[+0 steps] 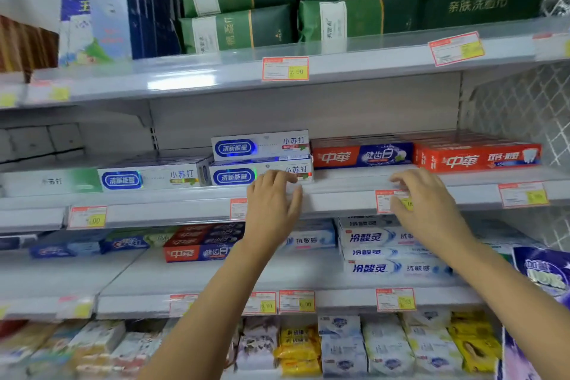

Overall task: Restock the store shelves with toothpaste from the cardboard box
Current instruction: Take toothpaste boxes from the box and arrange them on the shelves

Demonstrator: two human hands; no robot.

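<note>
Hands both loose-fingered: left hand point(271, 203) touches the lower white toothpaste box point(234, 176), right hand point(422, 197) rests empty on the shelf point(339, 197). Best nudge it flush, label forward.

Left hand point(271, 207) touches the lower white toothpaste box point(234, 177), right hand point(425, 203) rests on the shelf rim point(185, 213)

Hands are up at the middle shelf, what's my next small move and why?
Probably nudge the lower white-and-blue toothpaste box straight with your left hand: its fingertips touch the box's front, and your right hand holds nothing, resting on the grey shelf edge.
</note>
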